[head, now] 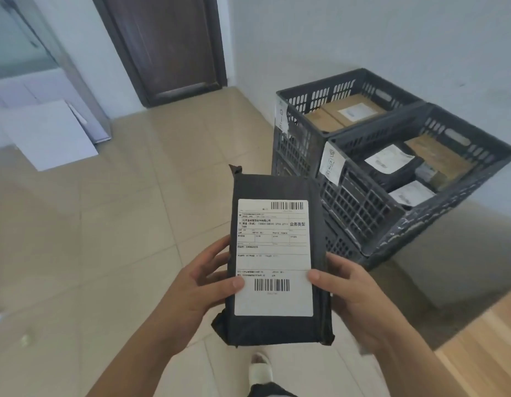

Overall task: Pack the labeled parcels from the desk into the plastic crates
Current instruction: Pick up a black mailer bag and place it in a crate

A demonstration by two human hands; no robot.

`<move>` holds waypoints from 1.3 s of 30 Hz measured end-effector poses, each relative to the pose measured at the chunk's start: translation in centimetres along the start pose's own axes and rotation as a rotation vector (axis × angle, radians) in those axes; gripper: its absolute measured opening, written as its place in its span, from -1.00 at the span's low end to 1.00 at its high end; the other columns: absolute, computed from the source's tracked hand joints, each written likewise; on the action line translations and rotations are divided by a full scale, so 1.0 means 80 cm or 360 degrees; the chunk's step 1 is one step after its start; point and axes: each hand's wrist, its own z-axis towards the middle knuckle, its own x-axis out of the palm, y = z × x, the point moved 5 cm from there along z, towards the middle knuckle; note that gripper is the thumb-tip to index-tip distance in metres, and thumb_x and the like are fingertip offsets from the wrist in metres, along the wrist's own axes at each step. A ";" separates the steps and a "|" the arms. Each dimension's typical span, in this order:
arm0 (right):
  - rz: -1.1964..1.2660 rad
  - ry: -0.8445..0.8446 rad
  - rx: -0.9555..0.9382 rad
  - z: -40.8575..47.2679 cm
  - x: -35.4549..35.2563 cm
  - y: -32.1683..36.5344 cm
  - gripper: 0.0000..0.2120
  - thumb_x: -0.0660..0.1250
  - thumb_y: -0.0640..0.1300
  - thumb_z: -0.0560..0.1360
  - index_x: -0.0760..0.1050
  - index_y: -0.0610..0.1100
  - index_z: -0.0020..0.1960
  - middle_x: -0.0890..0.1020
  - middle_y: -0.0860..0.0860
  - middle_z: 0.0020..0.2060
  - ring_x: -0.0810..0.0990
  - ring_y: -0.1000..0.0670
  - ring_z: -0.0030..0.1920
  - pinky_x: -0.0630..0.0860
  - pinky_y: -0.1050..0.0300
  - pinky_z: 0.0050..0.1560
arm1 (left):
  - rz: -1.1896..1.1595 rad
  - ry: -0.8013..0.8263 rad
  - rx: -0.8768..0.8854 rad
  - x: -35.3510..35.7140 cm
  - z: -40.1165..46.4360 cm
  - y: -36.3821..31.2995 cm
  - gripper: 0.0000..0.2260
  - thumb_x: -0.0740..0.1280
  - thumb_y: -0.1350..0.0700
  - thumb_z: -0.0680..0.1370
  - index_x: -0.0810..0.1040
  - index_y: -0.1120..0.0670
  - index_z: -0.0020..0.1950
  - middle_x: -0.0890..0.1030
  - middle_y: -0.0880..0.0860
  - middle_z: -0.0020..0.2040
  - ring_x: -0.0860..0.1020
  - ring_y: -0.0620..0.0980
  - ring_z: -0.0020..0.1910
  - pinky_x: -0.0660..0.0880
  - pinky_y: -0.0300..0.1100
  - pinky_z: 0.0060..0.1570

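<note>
1. Black poly-mailer parcel held upright at mid-frame, white shipping label facing the camera, above the tiled floor.
2. Left hand clasping the parcel's 9 o'clock edge, thumb on the label beside the lower barcode, fingers curled behind.
3. Right hand clasping the 3 o'clock edge likewise, thumb tip on the label's margin.
4. Near crate at 2 o'clock from the parcel, already holding dark labelled mailers and a brown box; far crate at 1 o'clock, holding brown cardboard boxes.
5. Corner of the wooden desk at 4 o'clock.
6. Probably light and fairly flat: thin plastic film, wrinkled and loose at the corners, likely slick, with a firmer block inside judging by the straight sides.
7. Best gripped on the long edges around the firm core, not the floppy film tails at top and bottom.
8. Not fragile by appearance; contents unknown.
</note>
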 end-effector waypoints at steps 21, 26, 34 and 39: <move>0.0020 -0.0350 0.0080 0.386 0.019 0.179 -0.49 0.57 -0.17 0.40 0.57 -0.19 0.32 0.73 -0.08 0.17 0.71 -0.14 0.18 0.54 -0.11 0.29 | 0.0080 0.0501 -0.0145 -0.135 0.438 -0.144 -0.29 0.61 -0.01 0.28 0.48 -0.46 0.35 0.63 -0.09 0.33 0.62 0.05 0.30 0.58 0.09 0.23; 0.0115 -0.0657 0.0048 0.446 0.000 0.223 -0.56 0.52 -0.12 0.45 0.58 -0.15 0.30 0.74 -0.04 0.15 0.71 -0.10 0.18 0.48 -0.19 0.39 | 0.0172 0.0729 -0.0287 -0.123 0.561 -0.190 -0.08 0.69 -0.11 0.16 0.38 -0.38 0.45 0.66 -0.02 0.30 0.63 0.10 0.29 0.62 0.08 0.19; 0.0380 -0.1001 0.0109 0.498 -0.094 0.251 -0.66 0.43 -0.11 0.55 0.58 -0.13 0.31 0.74 -0.01 0.16 0.71 -0.07 0.19 0.48 -0.21 0.41 | 0.0374 0.0909 -0.0381 -0.025 0.710 -0.209 -0.11 0.60 -0.05 0.20 0.37 -0.27 0.50 0.69 0.00 0.24 0.66 0.05 0.23 0.60 0.01 0.11; 0.0501 -0.1089 0.0118 0.549 -0.172 0.285 -0.72 0.41 -0.01 0.58 0.63 -0.07 0.26 0.75 0.01 0.10 0.73 -0.09 0.14 0.54 -0.25 0.34 | 0.0445 0.0917 -0.0442 0.049 0.793 -0.230 -0.24 0.59 0.12 0.32 0.44 -0.28 0.45 0.70 0.02 0.23 0.66 0.07 0.23 0.59 -0.07 0.00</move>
